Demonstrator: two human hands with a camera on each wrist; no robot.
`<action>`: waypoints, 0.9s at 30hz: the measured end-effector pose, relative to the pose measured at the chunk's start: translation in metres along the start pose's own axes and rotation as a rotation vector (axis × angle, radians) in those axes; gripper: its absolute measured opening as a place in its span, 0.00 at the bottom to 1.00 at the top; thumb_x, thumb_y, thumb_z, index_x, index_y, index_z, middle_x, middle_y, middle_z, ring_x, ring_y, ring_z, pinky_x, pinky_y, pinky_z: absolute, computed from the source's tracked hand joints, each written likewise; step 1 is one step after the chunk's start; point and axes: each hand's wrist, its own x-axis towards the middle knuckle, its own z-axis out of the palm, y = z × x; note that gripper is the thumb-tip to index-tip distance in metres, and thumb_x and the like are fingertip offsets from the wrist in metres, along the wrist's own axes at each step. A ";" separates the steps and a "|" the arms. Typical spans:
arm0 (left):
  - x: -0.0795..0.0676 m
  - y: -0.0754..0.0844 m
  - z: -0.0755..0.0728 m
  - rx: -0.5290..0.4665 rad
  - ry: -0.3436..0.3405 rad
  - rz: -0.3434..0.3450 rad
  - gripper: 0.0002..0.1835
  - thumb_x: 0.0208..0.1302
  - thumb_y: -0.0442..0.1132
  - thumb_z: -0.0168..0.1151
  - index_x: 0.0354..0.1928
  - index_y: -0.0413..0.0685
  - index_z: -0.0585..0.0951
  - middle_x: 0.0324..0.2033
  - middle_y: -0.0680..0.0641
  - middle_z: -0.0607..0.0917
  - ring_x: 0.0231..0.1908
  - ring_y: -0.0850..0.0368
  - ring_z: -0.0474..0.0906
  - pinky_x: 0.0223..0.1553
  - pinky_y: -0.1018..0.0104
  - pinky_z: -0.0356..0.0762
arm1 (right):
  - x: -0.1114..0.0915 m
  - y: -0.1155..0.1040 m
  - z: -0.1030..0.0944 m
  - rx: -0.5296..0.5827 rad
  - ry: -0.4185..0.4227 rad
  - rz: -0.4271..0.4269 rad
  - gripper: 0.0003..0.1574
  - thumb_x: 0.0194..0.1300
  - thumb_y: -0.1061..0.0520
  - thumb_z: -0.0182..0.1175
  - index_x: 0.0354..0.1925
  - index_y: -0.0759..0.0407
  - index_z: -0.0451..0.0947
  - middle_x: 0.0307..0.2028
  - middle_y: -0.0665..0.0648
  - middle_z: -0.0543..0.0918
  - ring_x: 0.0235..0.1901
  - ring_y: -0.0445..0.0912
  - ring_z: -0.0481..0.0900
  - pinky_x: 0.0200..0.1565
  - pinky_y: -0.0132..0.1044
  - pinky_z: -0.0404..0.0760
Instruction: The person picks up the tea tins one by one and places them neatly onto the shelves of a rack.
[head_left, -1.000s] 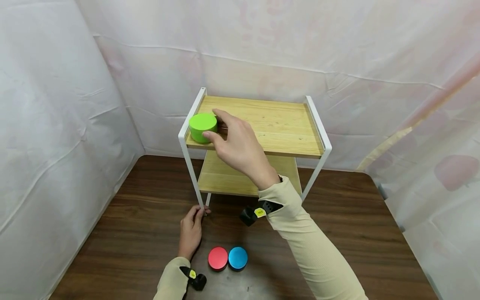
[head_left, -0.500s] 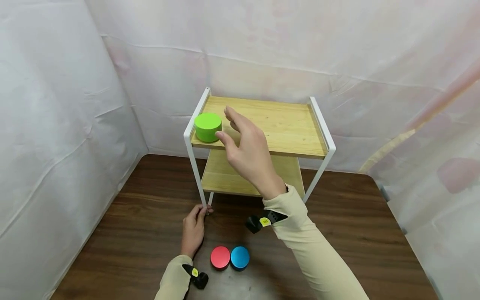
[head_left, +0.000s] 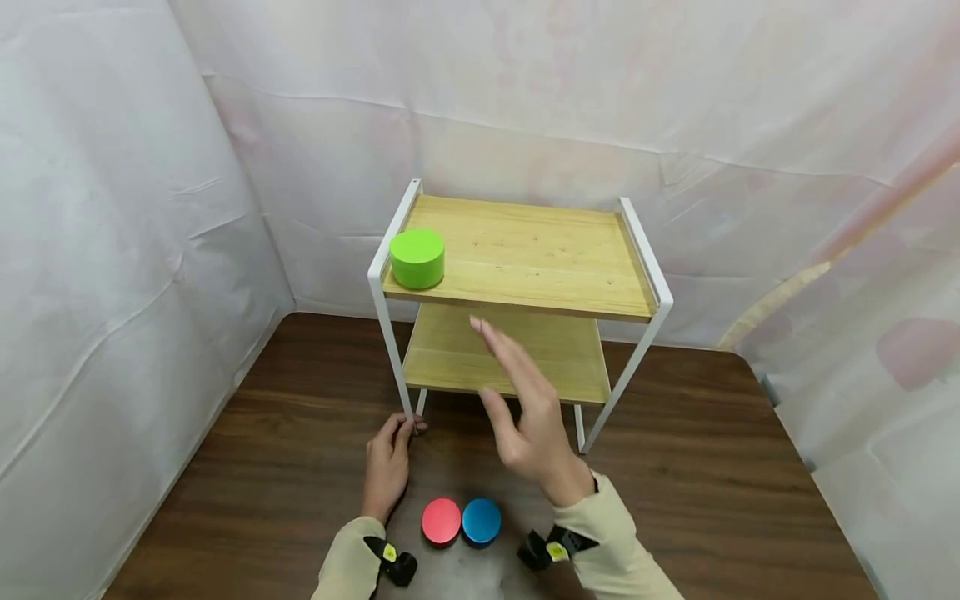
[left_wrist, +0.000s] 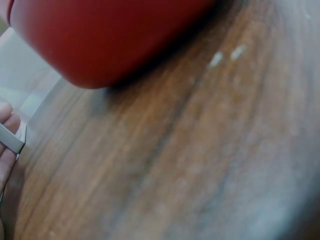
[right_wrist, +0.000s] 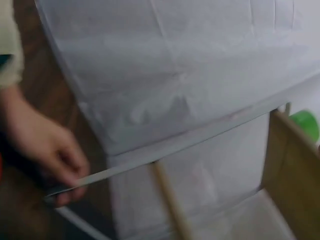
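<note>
A green round tin or block [head_left: 417, 260] stands at the left front corner of the upper board of a small two-tier shelf [head_left: 540, 258]. My left hand [head_left: 384, 471] pinches the foot of the shelf's front left white leg [head_left: 392, 350]; the right wrist view also shows those fingers around the leg. Held in the air before the lower board [head_left: 480, 354], my right hand [head_left: 531, 425] has spread, fairly straight fingers and holds nothing. A red round piece [head_left: 441, 522] and a blue one [head_left: 481, 522] lie side by side between my forearms. The red piece fills the top of the left wrist view.
The dark wooden table [head_left: 712, 467] carries the shelf. Pale hanging sheets [head_left: 112, 250] enclose it at the left, back and right. The shelf's white right-hand frame [head_left: 630, 367] stands to the right of my right hand.
My right hand has let go of the green piece, leaving it on the upper board, and has drawn back down and to the right. My left hand has stayed at the leg.
</note>
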 end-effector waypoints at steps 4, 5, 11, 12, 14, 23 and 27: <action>0.002 -0.015 -0.002 0.008 -0.006 0.001 0.13 0.83 0.37 0.53 0.49 0.38 0.86 0.41 0.40 0.91 0.50 0.46 0.89 0.56 0.61 0.84 | -0.049 0.005 0.003 0.073 -0.024 0.097 0.31 0.78 0.66 0.54 0.74 0.76 0.65 0.70 0.70 0.76 0.73 0.54 0.74 0.74 0.39 0.72; 0.002 -0.017 -0.003 0.012 -0.008 0.004 0.13 0.83 0.38 0.53 0.49 0.40 0.86 0.41 0.41 0.92 0.50 0.47 0.89 0.56 0.63 0.84 | -0.062 0.006 0.005 0.090 -0.034 0.144 0.32 0.77 0.68 0.55 0.74 0.75 0.65 0.70 0.69 0.77 0.72 0.53 0.75 0.73 0.37 0.73; 0.005 -0.020 -0.008 0.018 -0.024 0.022 0.14 0.84 0.42 0.53 0.48 0.43 0.86 0.40 0.48 0.92 0.49 0.58 0.88 0.53 0.77 0.80 | -0.135 0.013 0.016 0.135 -0.079 0.365 0.37 0.71 0.74 0.57 0.76 0.67 0.66 0.68 0.66 0.80 0.67 0.54 0.80 0.69 0.34 0.77; 0.005 -0.020 -0.008 0.018 -0.026 0.018 0.14 0.83 0.42 0.53 0.48 0.43 0.86 0.40 0.48 0.92 0.49 0.59 0.88 0.53 0.78 0.80 | -0.145 0.013 0.017 0.138 -0.092 0.398 0.37 0.72 0.73 0.57 0.76 0.66 0.67 0.68 0.66 0.80 0.67 0.54 0.80 0.68 0.34 0.77; 0.004 -0.019 -0.008 0.032 -0.026 0.010 0.14 0.83 0.42 0.53 0.47 0.44 0.86 0.40 0.49 0.92 0.49 0.61 0.87 0.53 0.78 0.80 | -0.164 0.012 0.019 0.141 -0.125 0.459 0.37 0.73 0.72 0.57 0.77 0.62 0.67 0.68 0.66 0.80 0.68 0.51 0.80 0.69 0.32 0.76; 0.004 -0.018 -0.005 0.061 -0.020 0.040 0.14 0.84 0.42 0.53 0.47 0.45 0.86 0.39 0.50 0.92 0.49 0.56 0.88 0.52 0.76 0.81 | -0.219 0.015 0.021 0.215 -0.275 0.516 0.39 0.71 0.70 0.57 0.78 0.67 0.63 0.68 0.69 0.78 0.69 0.49 0.78 0.72 0.27 0.68; 0.002 -0.018 -0.004 0.068 -0.020 0.037 0.13 0.83 0.41 0.53 0.46 0.48 0.87 0.39 0.51 0.92 0.49 0.57 0.88 0.51 0.75 0.81 | -0.228 0.018 0.021 0.260 -0.336 0.571 0.41 0.71 0.67 0.59 0.79 0.68 0.60 0.70 0.70 0.75 0.70 0.46 0.76 0.71 0.29 0.69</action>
